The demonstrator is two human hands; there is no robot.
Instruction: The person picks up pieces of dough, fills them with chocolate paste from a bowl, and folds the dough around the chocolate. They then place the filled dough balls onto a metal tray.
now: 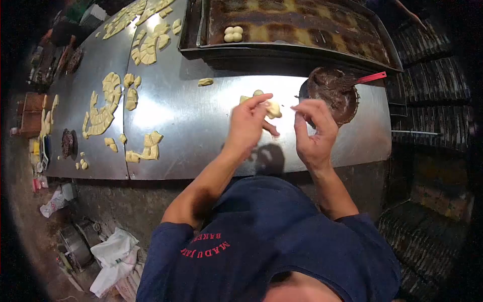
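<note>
- Two hands are over the shiny table; making small dough bits seems to be the job now.
- Left hand: finger and thumb apart, soft dough close by at 2 o'clock. It needs a light pinch.
- Right hand: finger and thumb bent close; can't tell if they hold anything.
- Sticky brown paste is at its 1 o'clock.
- Four round balls in the tray, 12 o'clock from left hand.
- Flat strips, 9 o'clock.
</note>
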